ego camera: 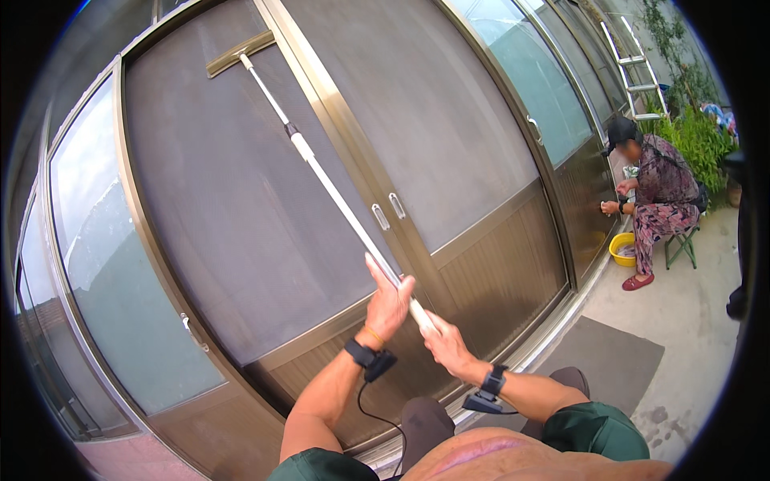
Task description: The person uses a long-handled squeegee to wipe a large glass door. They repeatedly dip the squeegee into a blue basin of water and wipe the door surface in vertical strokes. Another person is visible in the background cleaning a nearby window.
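Observation:
A telescopic pole [337, 195] with a white and metal shaft slants up and left from my hands. Its wide flat cleaning head [240, 53] lies against the upper part of a mesh screen door [240, 198]. My left hand [388, 303] is on the metal part of the shaft, its thumb and a finger pointing up along it. My right hand [446, 343] grips the pale handle at the lower end. Black straps with small devices sit on both wrists. Two recessed door pulls [381, 217] are right of the shaft, above my hands.
At the right a person [665, 174] sits on a folding stool [683, 248], hands near the lower door panel, beside a yellow basin [623, 249]. Behind stand an aluminium ladder [642, 88] and green plants [692, 141]. A grey mat [607, 355] lies on the floor by the door track.

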